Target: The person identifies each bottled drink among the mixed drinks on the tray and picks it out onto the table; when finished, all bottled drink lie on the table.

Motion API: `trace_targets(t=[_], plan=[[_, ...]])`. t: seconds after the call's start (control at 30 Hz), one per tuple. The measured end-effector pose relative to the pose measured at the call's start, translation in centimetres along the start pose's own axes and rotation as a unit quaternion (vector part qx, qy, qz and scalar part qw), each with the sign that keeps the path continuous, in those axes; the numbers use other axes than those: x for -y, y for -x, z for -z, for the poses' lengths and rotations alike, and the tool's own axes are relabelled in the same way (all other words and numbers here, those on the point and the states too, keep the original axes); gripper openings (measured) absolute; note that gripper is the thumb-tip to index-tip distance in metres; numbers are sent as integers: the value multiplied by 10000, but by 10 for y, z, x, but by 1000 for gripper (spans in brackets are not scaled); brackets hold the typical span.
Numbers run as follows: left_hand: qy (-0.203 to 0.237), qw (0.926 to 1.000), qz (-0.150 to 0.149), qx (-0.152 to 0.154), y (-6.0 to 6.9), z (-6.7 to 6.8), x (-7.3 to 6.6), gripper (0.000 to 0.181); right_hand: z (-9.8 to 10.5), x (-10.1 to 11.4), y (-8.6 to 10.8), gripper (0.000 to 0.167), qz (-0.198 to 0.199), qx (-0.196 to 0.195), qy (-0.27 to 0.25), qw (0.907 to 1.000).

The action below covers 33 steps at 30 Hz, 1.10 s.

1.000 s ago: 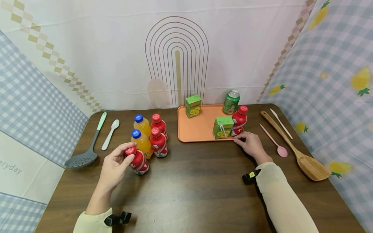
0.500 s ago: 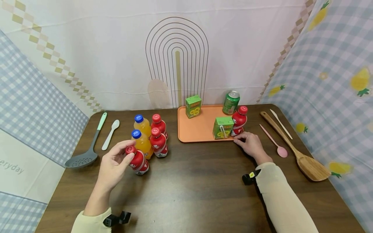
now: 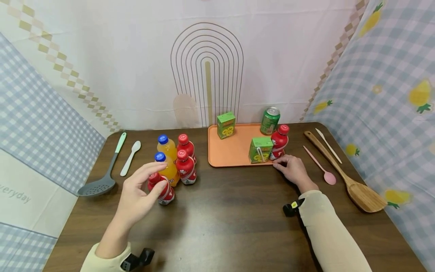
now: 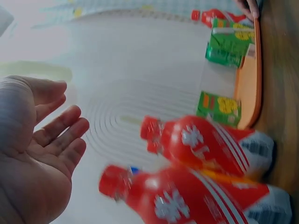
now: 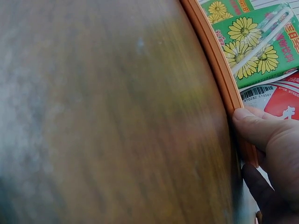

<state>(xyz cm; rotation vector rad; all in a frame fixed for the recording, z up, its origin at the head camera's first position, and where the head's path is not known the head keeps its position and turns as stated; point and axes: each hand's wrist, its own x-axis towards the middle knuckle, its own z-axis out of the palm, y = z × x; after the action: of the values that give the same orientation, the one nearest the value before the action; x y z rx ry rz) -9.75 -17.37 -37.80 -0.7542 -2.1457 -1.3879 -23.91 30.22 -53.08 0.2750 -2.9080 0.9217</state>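
My left hand [image 3: 137, 196] hovers above and beside a red-capped red bottle [image 3: 167, 195], thumb and fingers apart. In the left wrist view a gap separates that hand [image 4: 42, 144] from the bottle's cap [image 4: 112, 181]. Two more red bottles [image 3: 186, 170] and two blue-capped orange drink bottles [image 3: 166, 147] stand close behind. At the front right corner of an orange tray [image 3: 234, 147], my right hand [image 3: 293, 170] pinches the rim; the right wrist view has the thumb [image 5: 254, 126] on the tray edge [image 5: 219, 60]. A green drink carton [image 3: 260, 150] and a red bottle [image 3: 279, 142] stand near that corner.
On the tray's back side are another green carton [image 3: 225, 125] and a green can [image 3: 270, 121]. A slotted turner [image 3: 98, 186] and a white spoon [image 3: 130, 158] lie left. To the right lie a wooden spatula [image 3: 363, 194], a pink spoon [image 3: 329, 177] and a white knife [image 3: 327, 143].
My left hand has let go of the front red bottle's cap, its fingers spreading and lifting slightly. The bottle stays standing in place. My right hand stays at the tray corner.
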Motion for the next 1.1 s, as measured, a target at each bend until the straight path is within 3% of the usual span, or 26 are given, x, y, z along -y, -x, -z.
trace_targets(t=[0.07,0.2,0.37,0.5,0.63,0.8,0.97,1.1], plan=[[-173,9997,-168,82,-3,-6,-4,46,0,0,0,13,-17,10,-9,10000],[-371,9978,-351,432,-4,-21,5,46,0,0,0,12,-17,-1,-22,10000],[-461,9939,-173,990,-11,-46,2,42,0,0,0,12,16,-44,-1,10000],[-431,9895,-25,1383,-24,-73,-3,39,-1,-1,0,12,35,-64,-11,10000],[-357,9866,-140,1584,-48,-107,-5,39,-1,-1,1,12,61,-77,-31,9999],[-179,9853,-216,1686,-86,-157,-1,39,1,-2,1,11,51,-107,22,9999],[38,9830,204,1824,-125,-204,8,42,1,-1,1,11,98,-246,47,9996],[162,9772,570,2041,-150,-235,23,46,-1,1,1,10,214,-287,33,9994]])
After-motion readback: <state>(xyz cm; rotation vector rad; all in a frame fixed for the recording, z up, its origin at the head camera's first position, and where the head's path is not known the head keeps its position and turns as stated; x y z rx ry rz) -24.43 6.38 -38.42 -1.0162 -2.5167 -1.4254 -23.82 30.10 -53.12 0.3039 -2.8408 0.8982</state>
